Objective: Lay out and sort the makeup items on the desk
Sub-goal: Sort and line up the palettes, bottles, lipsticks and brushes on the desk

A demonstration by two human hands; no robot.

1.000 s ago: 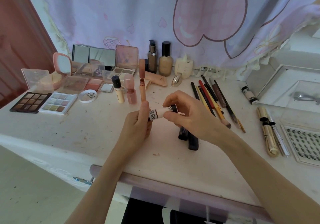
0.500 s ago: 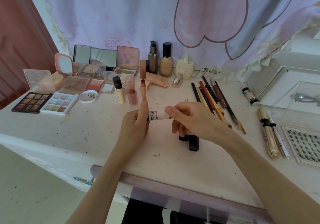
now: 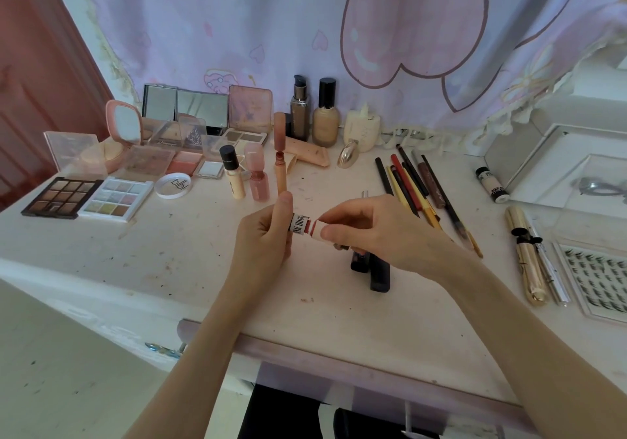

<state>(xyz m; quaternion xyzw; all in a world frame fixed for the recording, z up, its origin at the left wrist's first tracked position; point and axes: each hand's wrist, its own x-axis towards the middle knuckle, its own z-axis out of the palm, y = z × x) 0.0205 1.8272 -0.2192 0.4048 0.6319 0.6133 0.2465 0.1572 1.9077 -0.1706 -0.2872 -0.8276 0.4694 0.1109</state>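
Above the middle of the white desk (image 3: 190, 269) both hands hold one small white lipstick tube (image 3: 303, 227) lying sideways. My left hand (image 3: 263, 235) grips its labelled base, thumb pointing up. My right hand (image 3: 373, 228) pinches its white cap end. A red band shows in the gap between cap and base. Two dark tubes (image 3: 375, 270) lie flat on the desk under my right hand. Behind the hands stand a cream concealer (image 3: 234, 181), a pink bottle (image 3: 258, 177) and a tall peach lip tube (image 3: 280, 157).
Eyeshadow palettes (image 3: 88, 196), compacts and mirrors (image 3: 185, 106) crowd the back left. Two foundation bottles (image 3: 314, 113) stand at the back. Pencils and brushes (image 3: 415, 184) lie in a row on the right, then gold tubes (image 3: 527, 262), a lash tray (image 3: 597, 279) and a clear box (image 3: 570, 167).
My right hand has drawn the cap end slightly to the right, and a red band now shows between cap and base. My left hand stays put.
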